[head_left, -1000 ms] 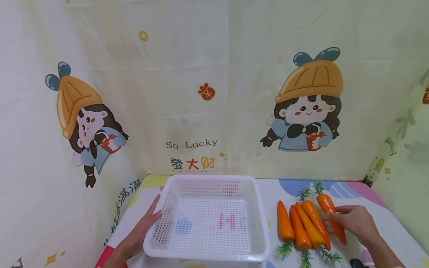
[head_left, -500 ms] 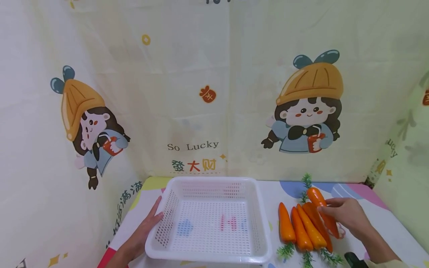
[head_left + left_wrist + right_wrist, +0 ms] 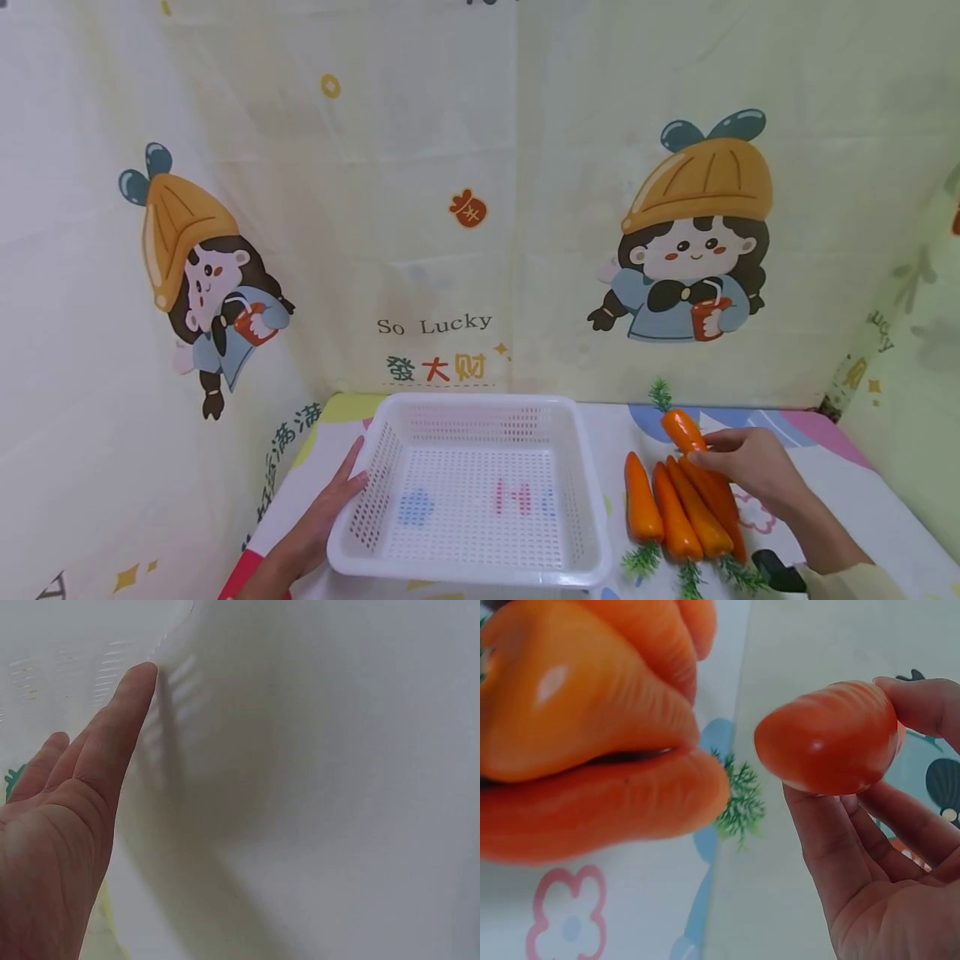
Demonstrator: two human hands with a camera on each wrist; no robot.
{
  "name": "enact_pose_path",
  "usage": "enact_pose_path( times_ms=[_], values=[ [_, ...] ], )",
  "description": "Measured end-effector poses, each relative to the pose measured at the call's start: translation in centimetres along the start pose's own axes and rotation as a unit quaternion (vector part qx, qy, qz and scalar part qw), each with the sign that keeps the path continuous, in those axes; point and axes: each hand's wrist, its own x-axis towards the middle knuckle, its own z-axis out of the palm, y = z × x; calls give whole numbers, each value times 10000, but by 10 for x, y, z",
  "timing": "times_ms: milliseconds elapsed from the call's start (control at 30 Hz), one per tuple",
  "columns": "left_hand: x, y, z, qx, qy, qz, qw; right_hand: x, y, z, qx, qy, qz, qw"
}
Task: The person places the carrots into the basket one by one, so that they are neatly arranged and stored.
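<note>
My right hand [image 3: 761, 471] pinches an orange carrot [image 3: 684, 430] with a green leafy top between thumb and fingers. In the right wrist view this held carrot [image 3: 825, 742] is raised and points its smooth end at the camera. Below and left of it in the head view lie several more carrots [image 3: 642, 504], side by side, most with leaves toward the near edge. A white slotted plastic basket [image 3: 480, 573] stands left of them with nothing inside. Against its left wall rests my left hand [image 3: 318, 521], fingers extended; the left wrist view shows this hand [image 3: 97, 772] beside the slots.
The table wears a white cloth [image 3: 832, 487] with coloured prints. Behind it rises a cream curtain [image 3: 547, 250] with cartoon figures, and similar cloth encloses both sides. A dark object [image 3: 777, 572] sits at my right wrist.
My right hand has moved left and slightly away from me with the carrot, which now hangs over the far end of the carrot row. The left hand and basket stay put.
</note>
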Motion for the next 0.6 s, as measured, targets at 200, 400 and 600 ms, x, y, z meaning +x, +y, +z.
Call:
enact_pose_path(
  times_ms=[200, 400, 600],
  values=[
    [0, 0, 1, 88, 25, 20, 10000, 2, -13, 0, 67, -69, -99, 9999],
    [0, -1, 3, 70, 102, 1, 9999, 4, -26, 1, 129, -111, -310, 9994],
    [0, -2, 3, 55, 81, -14, 10000, 5, -37, 6, 51, -111, -394, 9992]
  ],
)
